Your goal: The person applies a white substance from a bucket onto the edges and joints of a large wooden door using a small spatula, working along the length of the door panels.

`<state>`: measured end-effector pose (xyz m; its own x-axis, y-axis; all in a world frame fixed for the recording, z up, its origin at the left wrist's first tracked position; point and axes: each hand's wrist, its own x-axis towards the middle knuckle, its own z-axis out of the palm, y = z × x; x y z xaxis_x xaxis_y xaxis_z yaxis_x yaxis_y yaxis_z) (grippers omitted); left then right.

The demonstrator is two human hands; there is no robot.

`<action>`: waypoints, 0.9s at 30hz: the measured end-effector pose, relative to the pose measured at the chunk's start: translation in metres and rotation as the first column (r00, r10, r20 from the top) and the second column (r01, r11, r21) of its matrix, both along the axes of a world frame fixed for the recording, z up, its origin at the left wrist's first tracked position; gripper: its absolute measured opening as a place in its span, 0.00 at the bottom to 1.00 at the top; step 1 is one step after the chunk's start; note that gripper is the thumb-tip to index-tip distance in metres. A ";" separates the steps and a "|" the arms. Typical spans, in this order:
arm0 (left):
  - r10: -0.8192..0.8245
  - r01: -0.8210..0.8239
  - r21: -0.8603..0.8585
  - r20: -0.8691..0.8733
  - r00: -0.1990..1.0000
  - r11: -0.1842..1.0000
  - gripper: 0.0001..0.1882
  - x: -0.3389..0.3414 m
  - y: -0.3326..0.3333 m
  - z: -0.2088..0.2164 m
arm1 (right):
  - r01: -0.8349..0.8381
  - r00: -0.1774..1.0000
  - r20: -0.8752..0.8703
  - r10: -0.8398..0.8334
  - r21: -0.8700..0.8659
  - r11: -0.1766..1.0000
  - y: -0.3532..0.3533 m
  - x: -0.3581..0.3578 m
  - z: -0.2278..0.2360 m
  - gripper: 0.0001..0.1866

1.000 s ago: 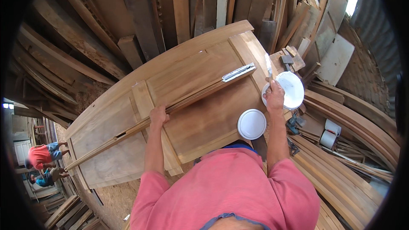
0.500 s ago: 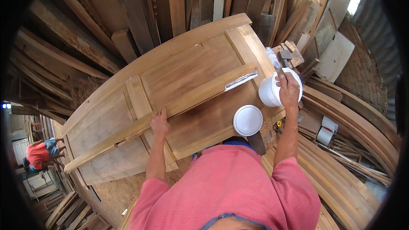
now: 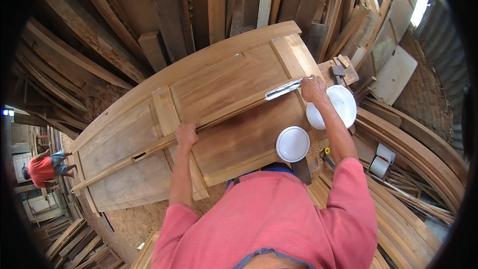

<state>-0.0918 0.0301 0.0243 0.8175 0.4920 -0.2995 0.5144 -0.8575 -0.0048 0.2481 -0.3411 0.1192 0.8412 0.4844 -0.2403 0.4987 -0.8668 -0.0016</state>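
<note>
My left hand (image 3: 186, 135) is closed round a long wooden rail (image 3: 224, 114) that lies slantwise over a panelled wooden door (image 3: 239, 144). A slot shows in the rail's top edge, left of that hand. Wet white paste (image 3: 284, 90) coats the rail's right end. There my right hand (image 3: 313, 88) is closed, knuckles up, at the edge of a white bucket (image 3: 342, 100). Its fist mostly hides the flat white-smeared stick seen in it earlier, and the stick's tip cannot be told from the paste. A round white lid (image 3: 293, 144) lies close in front of me.
A hammer (image 3: 337, 72) rests on a wood block beyond the bucket. Planks (image 3: 216, 15) lean along the far side, and long boards (image 3: 398, 214) are stacked at right. A tape roll (image 3: 382, 159) lies among them. Another person (image 3: 45, 170) is far left.
My right hand has moved left from above the bucket to the pasted end of the rail. The rail has turned, so its slotted edge now faces up; my left hand still grips it.
</note>
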 end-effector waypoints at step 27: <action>-0.125 0.120 -0.056 -0.109 0.986 0.991 0.23 0.022 0.043 -0.009 | 0.686 0.624 -0.069 -0.779 0.525 0.503 -0.212 -0.044 0.041 0.19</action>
